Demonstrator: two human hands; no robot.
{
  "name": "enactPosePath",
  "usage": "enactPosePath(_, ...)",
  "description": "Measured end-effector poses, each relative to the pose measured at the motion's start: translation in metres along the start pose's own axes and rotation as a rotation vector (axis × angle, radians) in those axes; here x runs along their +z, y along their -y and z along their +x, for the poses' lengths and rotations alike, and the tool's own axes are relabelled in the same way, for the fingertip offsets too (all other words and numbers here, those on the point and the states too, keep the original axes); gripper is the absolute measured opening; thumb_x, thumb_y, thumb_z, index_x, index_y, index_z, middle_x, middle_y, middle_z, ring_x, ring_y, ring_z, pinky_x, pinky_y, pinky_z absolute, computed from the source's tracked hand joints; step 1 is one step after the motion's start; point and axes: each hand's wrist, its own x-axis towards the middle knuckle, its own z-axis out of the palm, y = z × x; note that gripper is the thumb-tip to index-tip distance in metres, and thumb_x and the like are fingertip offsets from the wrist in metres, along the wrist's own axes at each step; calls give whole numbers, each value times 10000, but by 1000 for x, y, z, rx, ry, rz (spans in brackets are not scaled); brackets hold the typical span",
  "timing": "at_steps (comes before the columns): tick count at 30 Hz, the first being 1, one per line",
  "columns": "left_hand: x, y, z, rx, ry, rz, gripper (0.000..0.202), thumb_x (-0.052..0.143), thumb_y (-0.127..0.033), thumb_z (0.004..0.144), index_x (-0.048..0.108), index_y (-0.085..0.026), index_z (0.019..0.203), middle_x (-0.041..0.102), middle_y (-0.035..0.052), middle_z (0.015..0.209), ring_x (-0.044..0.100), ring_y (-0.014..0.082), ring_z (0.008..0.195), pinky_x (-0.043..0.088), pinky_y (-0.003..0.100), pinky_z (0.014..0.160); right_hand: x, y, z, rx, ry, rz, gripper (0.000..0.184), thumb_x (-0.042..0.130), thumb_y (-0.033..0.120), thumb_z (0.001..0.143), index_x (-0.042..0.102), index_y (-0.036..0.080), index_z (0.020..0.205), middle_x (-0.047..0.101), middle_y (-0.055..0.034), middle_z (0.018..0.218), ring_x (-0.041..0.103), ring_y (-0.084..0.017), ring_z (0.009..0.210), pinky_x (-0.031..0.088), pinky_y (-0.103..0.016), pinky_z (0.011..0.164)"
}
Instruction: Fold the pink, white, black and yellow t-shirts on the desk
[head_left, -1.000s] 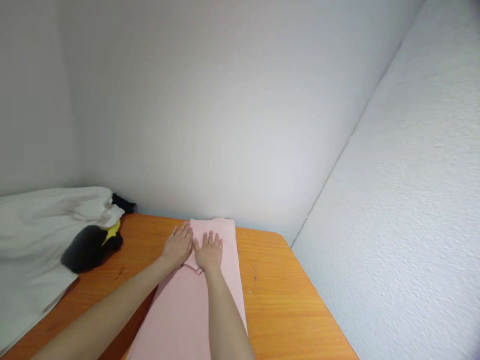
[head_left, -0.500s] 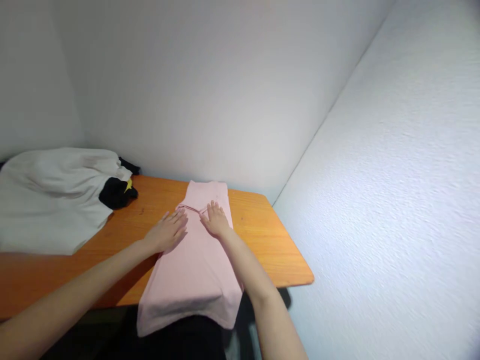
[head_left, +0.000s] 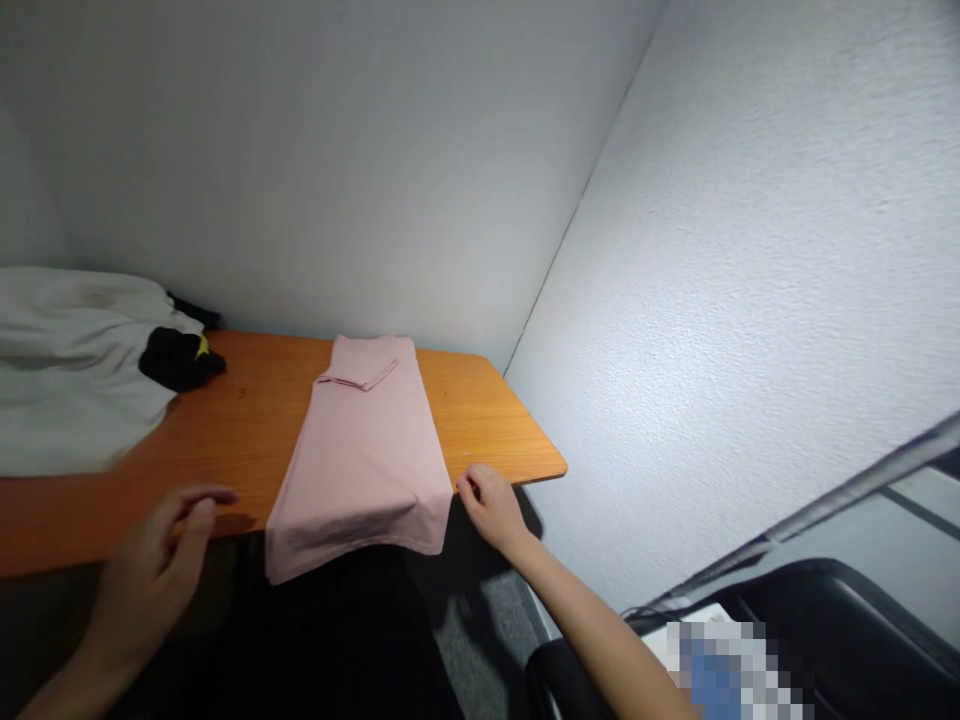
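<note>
A pink garment [head_left: 361, 450], folded into a long strip, lies across the orange table [head_left: 487, 420]; its near end hangs over the front edge. My right hand [head_left: 491, 505] is at the table's front edge beside the garment's lower right corner, fingers curled and close to the cloth, and I cannot tell if it touches it. My left hand [head_left: 157, 560] hovers in front of the table edge, left of the garment, with fingers loosely curved and nothing in it.
A heap of white cloth [head_left: 67, 360] with a black and yellow item [head_left: 180, 358] lies at the table's left. White walls close in behind and on the right. A black chair [head_left: 810, 630] is at the lower right.
Both hands left the top of the pink garment and drew back to the table's front edge. The view pulled back and turned right, bringing the hanging end and the chair into sight.
</note>
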Motion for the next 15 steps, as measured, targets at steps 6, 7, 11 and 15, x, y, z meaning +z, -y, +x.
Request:
enactPosePath(6, 19, 31, -56, -247, 57, -139, 352, 432, -534, 859, 603, -243, 960, 655, 37, 1021, 616, 262, 1009, 445, 441, 995, 24, -25, -44, 129, 134, 247, 337, 539, 467, 902, 679, 183, 1017, 694, -98, 998, 627, -230, 927, 445, -351, 877)
enactPosePath(7, 27, 32, -57, -235, 94, -149, 376, 439, -546, 850, 606, -236, 980, 655, 46, 1045, 612, 263, 1029, 444, 426, 991, 31, -28, -44, 146, 142, 300, 390, 533, 500, 898, 666, 183, 1083, 683, -106, 1085, 616, -239, 1006, 439, -361, 915)
enactPosePath(11, 56, 27, -57, -226, 135, -190, 425, 497, -606, 808, 587, -230, 984, 654, 41, 1006, 620, 238, 965, 476, 354, 886, 54, -34, -36, 202, 148, 514, 565, 404, 652, 902, 660, 184, 1087, 676, -89, 1107, 604, -228, 1037, 457, -364, 909)
enactPosePath(15, 73, 26, -61, -233, 71, -200, 412, 569, -627, 763, 527, -241, 901, 611, -9, 844, 608, 194, 801, 474, 287, 738, 67, -26, -31, 224, 108, 675, 607, 407, 706, 868, 662, 161, 950, 679, -70, 926, 604, -203, 860, 473, -331, 802)
